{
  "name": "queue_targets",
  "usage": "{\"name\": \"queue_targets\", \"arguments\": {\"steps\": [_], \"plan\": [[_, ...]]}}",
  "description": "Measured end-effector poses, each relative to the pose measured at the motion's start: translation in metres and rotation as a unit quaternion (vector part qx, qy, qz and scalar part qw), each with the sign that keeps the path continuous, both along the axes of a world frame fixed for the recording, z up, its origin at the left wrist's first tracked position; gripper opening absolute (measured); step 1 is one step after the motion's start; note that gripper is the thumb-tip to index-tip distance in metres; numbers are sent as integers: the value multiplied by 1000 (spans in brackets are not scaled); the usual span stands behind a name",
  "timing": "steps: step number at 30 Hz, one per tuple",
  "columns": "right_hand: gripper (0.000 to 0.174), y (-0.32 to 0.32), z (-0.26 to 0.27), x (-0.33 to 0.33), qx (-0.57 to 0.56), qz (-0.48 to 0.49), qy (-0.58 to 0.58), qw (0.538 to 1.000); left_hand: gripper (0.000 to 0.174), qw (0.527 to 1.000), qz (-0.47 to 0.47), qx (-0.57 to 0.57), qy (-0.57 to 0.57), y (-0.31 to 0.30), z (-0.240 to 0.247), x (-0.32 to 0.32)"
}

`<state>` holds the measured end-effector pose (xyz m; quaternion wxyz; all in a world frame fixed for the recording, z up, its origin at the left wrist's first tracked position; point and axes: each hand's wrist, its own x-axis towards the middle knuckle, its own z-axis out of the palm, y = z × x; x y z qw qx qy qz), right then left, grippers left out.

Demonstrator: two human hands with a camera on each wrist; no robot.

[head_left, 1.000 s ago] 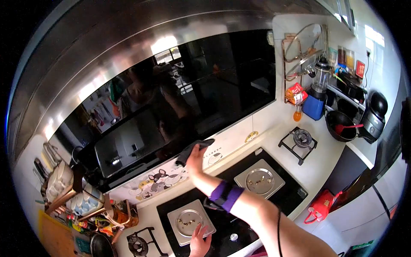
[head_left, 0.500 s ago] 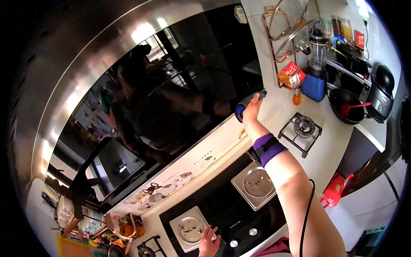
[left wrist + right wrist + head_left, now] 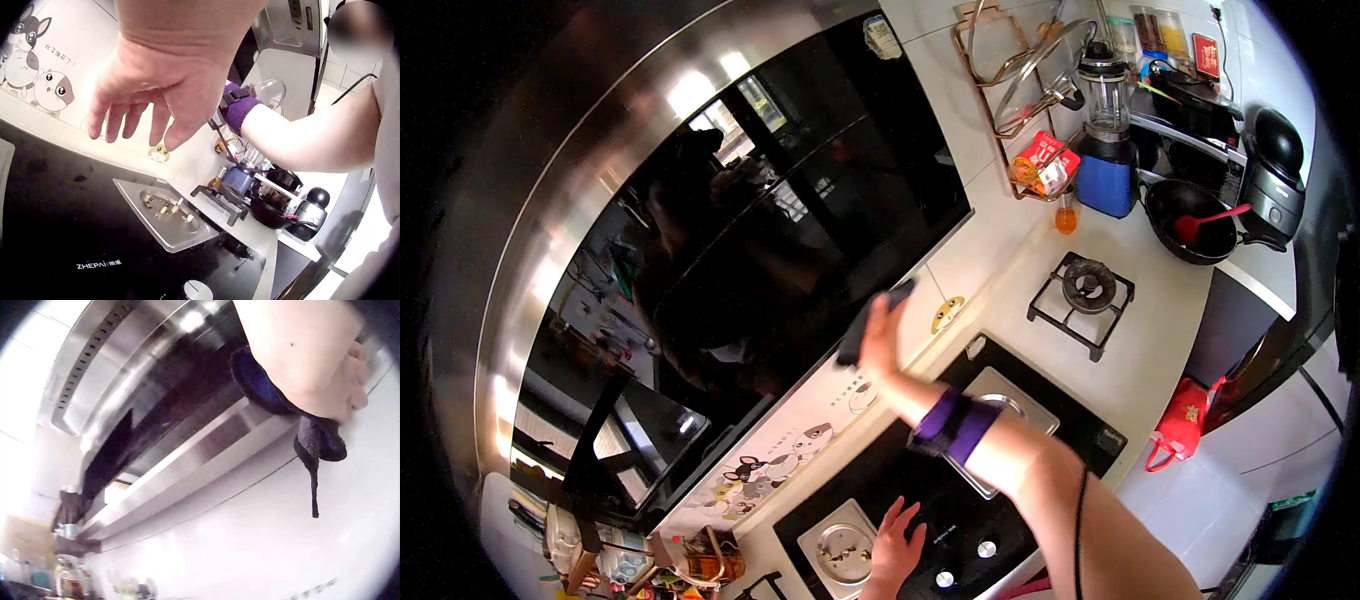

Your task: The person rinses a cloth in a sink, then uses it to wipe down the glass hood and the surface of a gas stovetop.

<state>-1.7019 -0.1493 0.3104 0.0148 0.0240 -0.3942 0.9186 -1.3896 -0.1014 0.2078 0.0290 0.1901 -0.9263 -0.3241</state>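
My right hand [image 3: 882, 338] holds a dark cloth [image 3: 853, 342] at the lower edge of the range hood's black glass panel [image 3: 790, 250]. In the right wrist view the cloth [image 3: 257, 381] is bunched under the palm, its blue inner side showing and one end dangling over the white tiles. My left hand [image 3: 895, 550] hovers over the black gas stove [image 3: 945, 500], fingers spread and holding nothing. The left wrist view has that hand [image 3: 165, 81] palm-on, fingers loosely extended. Beside it is the left square metal burner plate [image 3: 812, 540]; my right forearm partly covers the right plate [image 3: 1040, 412].
A separate burner stand [image 3: 1088, 290] sits on the right counter. Behind it are a blue blender [image 3: 1106, 182], a wok [image 3: 1200, 240] with a red spatula and a rack [image 3: 1000, 150] of lids. A red bag [image 3: 1185, 420] hangs at the counter's front.
My right hand first swept the cloth right along the hood's lower edge, then came back left. My left hand lifted from beside the left burner plate and shifted right. The head view turned.
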Motion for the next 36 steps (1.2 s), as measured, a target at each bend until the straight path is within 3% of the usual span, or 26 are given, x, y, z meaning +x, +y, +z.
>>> {"name": "queue_targets", "arguments": {"steps": [4, 5, 6, 8, 10, 12, 14, 15, 17, 19, 20, 21, 22, 24, 25, 28, 29, 30, 31, 32, 33, 34, 36], "plan": [[57, 63, 2, -132, -155, -89, -7, 984, 42, 999, 37, 37, 8, 2, -5, 12], [53, 78, 5, -144, -113, -74, 1, 991, 42, 998, 45, 44, -1, 0, -14, 22], [51, 75, 7, -151, -65, -143, 11, 987, 42, 997, 54, 52, -9, -1, -18, 29], [56, 57, -2, -140, -51, -144, 8, 988, 41, 997, 60, 40, -26, -2, -22, 47], [65, 23, 18, -66, -34, -137, -64, 988, 41, 995, 68, 57, -36, -10, -32, 69], [60, -43, -17, -12, -5, -161, -8, 987, 41, 995, 82, 50, -13, -14, -32, 88], [67, -79, 3, 94, 15, -79, -40, 996, 40, 993, 107, 51, 2, -18, -24, 106], [71, -103, 3, 137, 126, -72, -31, 989, 39, 990, 127, 57, 5, -17, -13, 115], [79, -149, -8, 215, 81, 57, -32, 995, 37, 988, 141, 62, 22, -21, 6, 134], [82, -161, 13, 274, 32, 89, -9, 995, 36, 983, 167, 63, 47, -25, 10, 160], [84, -188, 3, 304, 106, 118, -33, 987, 35, 980, 181, 63, 59, -28, 10, 175], [80, -210, -6, 335, 118, 124, -12, 985, 34, 983, 165, -17, 84, -34, -10, 195], [76, -233, -16, 365, 127, 129, 11, 983, 34, 981, 174, -2, 82, -37, -6, 206], [73, -260, -19, 411, 192, 133, 65, 970, 34, 973, 138, -125, 137, -48, -11, 225], [68, -263, -23, 425, 178, 152, 77, 969, 40, 972, 235, 6, 24, -54, -20, 236], [59, -246, -49, 418, 134, 345, 168, 914, 39, 953, 295, 54, 47, -57, -24, 255], [52, -258, -82, 414, 185, 325, 243, 895, 38, 953, 297, 47, 41, -57, -30, 259], [49, -217, -70, 389, 126, 443, 242, 854, 38, 955, 291, 46, 42, -58, -39, 264], [65, -201, -87, 374, 130, 479, 225, 839, 38, 957, 285, 45, 44, -58, -52, 268], [61, -184, -108, 358, 232, 396, 237, 856, 38, 959, 278, 46, 45, -58, -63, 271], [57, -173, -142, 332, 347, 343, 284, 825, 39, 962, 264, 44, 54, -56, -73, 273], [55, -144, -134, 301, 388, 337, 183, 838, 39, 965, 253, 42, 49, -54, -76, 273], [55, -119, -143, 218, 110, 272, 45, 955, 39, 971, 231, 36, 42, -51, -74, 265]]}}
